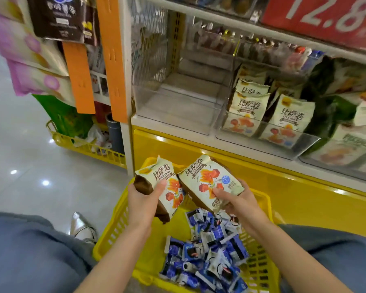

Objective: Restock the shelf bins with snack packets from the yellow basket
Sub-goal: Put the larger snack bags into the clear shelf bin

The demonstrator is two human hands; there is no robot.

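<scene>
My left hand grips a cream and brown snack packet above the yellow basket. My right hand pinches a second packet of the same kind by its lower corner. Both packets are held tilted over the basket's far end. Several small blue and white packets lie loose in the basket. On the shelf ahead, a clear bin has nothing in it. The clear bin to its right holds several matching cream packets.
Further right, bins hold green and cream packets. A yellow base panel runs under the shelf. At the left stand an orange upright strip, hanging goods and a yellow floor rack. My knees flank the basket on the tiled floor.
</scene>
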